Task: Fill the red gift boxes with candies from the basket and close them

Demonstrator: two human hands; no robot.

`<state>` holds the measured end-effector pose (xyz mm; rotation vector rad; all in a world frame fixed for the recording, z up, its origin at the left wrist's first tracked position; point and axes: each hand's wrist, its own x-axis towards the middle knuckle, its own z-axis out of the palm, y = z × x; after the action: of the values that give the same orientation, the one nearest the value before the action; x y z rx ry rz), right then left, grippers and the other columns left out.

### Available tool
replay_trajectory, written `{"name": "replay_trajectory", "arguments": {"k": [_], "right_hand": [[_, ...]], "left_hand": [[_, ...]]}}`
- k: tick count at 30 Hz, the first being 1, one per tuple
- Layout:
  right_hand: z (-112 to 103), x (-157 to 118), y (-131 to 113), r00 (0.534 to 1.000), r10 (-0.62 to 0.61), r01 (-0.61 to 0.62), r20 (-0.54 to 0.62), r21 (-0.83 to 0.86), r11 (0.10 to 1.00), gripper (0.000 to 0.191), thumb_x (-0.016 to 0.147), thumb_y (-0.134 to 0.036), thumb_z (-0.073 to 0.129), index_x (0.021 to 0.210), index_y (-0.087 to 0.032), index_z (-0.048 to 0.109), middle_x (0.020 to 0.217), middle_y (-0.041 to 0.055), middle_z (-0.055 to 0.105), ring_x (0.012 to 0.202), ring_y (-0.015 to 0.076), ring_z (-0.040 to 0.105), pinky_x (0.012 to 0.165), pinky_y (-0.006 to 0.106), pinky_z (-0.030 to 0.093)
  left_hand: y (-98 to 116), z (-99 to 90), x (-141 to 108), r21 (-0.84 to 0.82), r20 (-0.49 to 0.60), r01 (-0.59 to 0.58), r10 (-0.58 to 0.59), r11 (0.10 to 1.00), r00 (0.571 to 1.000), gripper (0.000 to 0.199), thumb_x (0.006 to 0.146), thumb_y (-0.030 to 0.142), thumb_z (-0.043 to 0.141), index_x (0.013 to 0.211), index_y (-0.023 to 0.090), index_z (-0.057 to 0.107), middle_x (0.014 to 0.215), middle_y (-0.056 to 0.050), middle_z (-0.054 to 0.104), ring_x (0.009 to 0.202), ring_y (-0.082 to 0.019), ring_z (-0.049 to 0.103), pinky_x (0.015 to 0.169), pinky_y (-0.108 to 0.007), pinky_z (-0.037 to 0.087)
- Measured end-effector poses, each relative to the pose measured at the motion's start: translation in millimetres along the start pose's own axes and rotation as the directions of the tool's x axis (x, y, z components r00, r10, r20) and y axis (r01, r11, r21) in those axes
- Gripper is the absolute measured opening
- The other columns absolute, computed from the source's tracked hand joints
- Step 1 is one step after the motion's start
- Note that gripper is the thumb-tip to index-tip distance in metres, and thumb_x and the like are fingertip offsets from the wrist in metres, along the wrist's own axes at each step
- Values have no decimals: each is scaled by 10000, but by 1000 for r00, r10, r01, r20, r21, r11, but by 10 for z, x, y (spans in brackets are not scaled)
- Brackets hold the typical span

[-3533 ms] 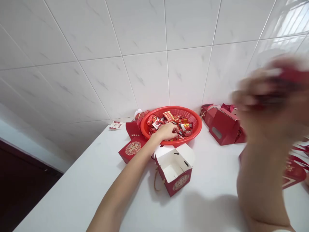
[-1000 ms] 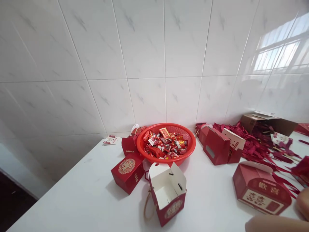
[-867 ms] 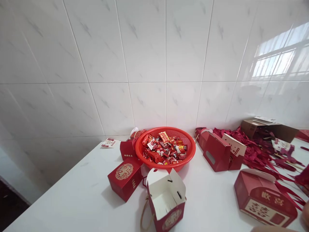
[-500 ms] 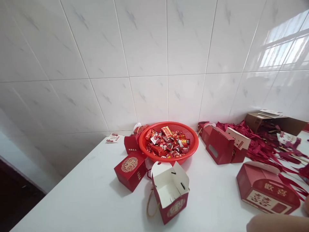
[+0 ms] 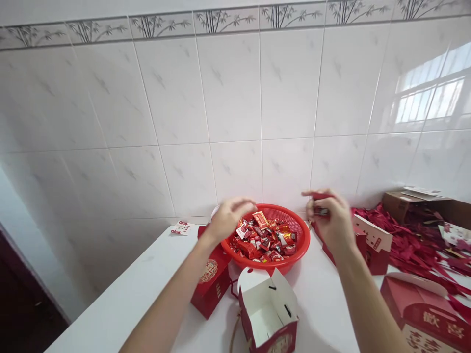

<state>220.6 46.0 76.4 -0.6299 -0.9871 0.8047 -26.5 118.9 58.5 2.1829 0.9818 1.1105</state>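
My left hand point(image 5: 232, 215) reaches over the left rim of a red plastic basket point(image 5: 302, 245), fingers stretched out and nothing seen in them. The basket holds many red and gold wrapped candies point(image 5: 263, 238). To the right of the basket, my right hand point(image 5: 333, 218) is raised with its fingers closed around a small red thing point(image 5: 321, 196); motion blur hides its kind. In front of the basket, between my forearms, stands an open-topped red gift box point(image 5: 270, 316) with a white inside. A closed red gift box point(image 5: 213, 282) lies partly behind my left forearm.
More red gift boxes point(image 5: 423, 311) stand at the right, beside a heap of dark red ribbons point(image 5: 399, 240) and a cardboard box point(image 5: 393, 208). Printed cards point(image 5: 182, 228) lie at the table's back left. A tiled wall point(image 5: 235, 176) borders the white table point(image 5: 147, 284).
Both hands have come into view, the left over the basket and the right beside it. The view has tilted upward, so the table's things sit lower in the picture.
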Motion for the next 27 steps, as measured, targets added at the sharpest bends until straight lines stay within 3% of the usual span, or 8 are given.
{"name": "replay_trajectory", "arguments": {"k": [2, 4, 7, 10, 13, 21, 24, 27], "right_hand": [[13, 146, 328, 991, 132, -128, 37, -76, 989, 160, 597, -294, 661, 662, -206, 544, 589, -15, 616, 462, 95, 491, 451, 229, 382], [20, 210, 622, 975, 213, -204, 60, -130, 970, 208, 583, -316, 710, 665, -201, 557, 616, -7, 636, 496, 106, 533, 486, 238, 443], [43, 191, 960, 944, 316, -294, 91, -196, 935, 276, 593, -373, 740, 692, -215, 536, 648, -2, 668, 517, 125, 580, 523, 262, 505], [59, 145, 1170, 911, 392, -351, 127, -257, 900, 323, 621, -413, 751, 709, -236, 497, 605, -17, 659, 514, 145, 599, 514, 272, 522], [33, 131, 1273, 891, 430, -371, 149, -309, 876, 304, 679, -418, 730, 715, -239, 488, 582, -27, 648, 491, 138, 585, 486, 254, 503], [-26, 122, 1285, 873, 473, -399, 121, -382, 834, 159, 712, -305, 681, 766, -222, 555, 648, -19, 672, 490, 119, 562, 415, 205, 420], [-8, 115, 1284, 878, 462, -387, 126, -384, 839, 169, 692, -311, 694, 773, -225, 573, 626, -25, 659, 478, 123, 560, 398, 207, 405], [-5, 120, 1321, 885, 443, -367, 145, -369, 854, 184, 664, -331, 697, 749, -226, 573, 595, -29, 637, 452, 124, 548, 392, 218, 408]], "left_hand": [[-131, 143, 52, 122, 192, 58, -81, 991, 978, 240, 958, 331, 657, 1117, 154, 680, 1116, -69, 708, 985, -210, 691, 911, -436, 569], [-306, 304, 116, 260, 350, 102, -192, 960, 917, 170, 934, 284, 689, 1035, 148, 707, 1060, -58, 729, 969, -205, 699, 930, -437, 561], [-552, 479, 208, 441, 449, 121, -335, 889, 828, 220, 918, 267, 707, 1106, 153, 694, 1195, -80, 699, 1104, -241, 667, 994, -481, 528], [-683, 555, 274, 573, 466, 102, -426, 813, 775, 421, 908, 306, 719, 1295, 176, 611, 1370, -114, 604, 1242, -292, 592, 1048, -534, 482], [-707, 600, 311, 663, 454, 77, -482, 744, 749, 541, 899, 345, 725, 1386, 192, 545, 1461, -132, 527, 1318, -325, 529, 1075, -555, 453], [-622, 782, 385, 804, 429, 11, -592, 595, 682, 375, 935, 348, 684, 1268, 190, 620, 1310, -101, 631, 1171, -268, 627, 1002, -502, 517], [-602, 857, 415, 849, 385, 6, -627, 528, 678, 418, 931, 371, 686, 1292, 178, 606, 1340, -115, 615, 1202, -285, 613, 1015, -525, 508], [-632, 903, 429, 864, 367, -2, -626, 503, 688, 610, 884, 443, 726, 1408, 202, 527, 1407, -151, 573, 1231, -326, 603, 1006, -557, 514]]}}
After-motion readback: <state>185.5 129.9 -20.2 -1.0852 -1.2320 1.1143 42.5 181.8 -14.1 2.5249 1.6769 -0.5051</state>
